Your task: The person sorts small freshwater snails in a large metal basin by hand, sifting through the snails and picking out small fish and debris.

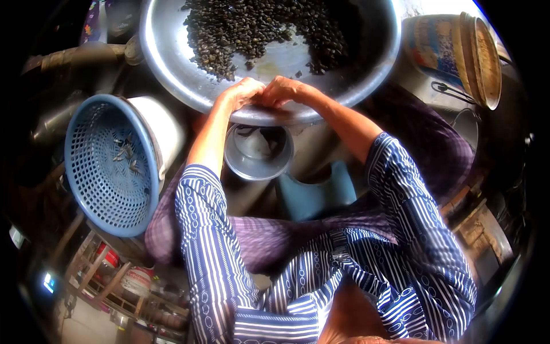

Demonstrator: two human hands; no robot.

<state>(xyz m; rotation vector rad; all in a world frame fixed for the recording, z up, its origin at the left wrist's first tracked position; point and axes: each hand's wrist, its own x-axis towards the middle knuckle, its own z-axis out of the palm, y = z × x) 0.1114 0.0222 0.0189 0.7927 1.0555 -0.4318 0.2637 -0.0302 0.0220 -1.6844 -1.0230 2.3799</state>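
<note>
A wide metal basin (157, 63) holds a spread of small dark shells (258, 26), which look like snails or clams. Over its near rim my left hand (246, 92) and my right hand (279, 92) meet, their fingers curled inward and pressed close together. Whatever lies between the fingers is hidden by the hands. Just in front of them is a bare patch of basin floor with a few loose shells. Below the rim, between my forearms, sits a grey bowl (260, 169), partly covered by the basin.
To the left, a blue perforated basket (86, 172) with a few small pale scraps leans against a white bucket (160, 129). A blue plastic stool (321, 195) stands between my legs. A tilted paint bucket (438, 49) is at the upper right, beside the basin.
</note>
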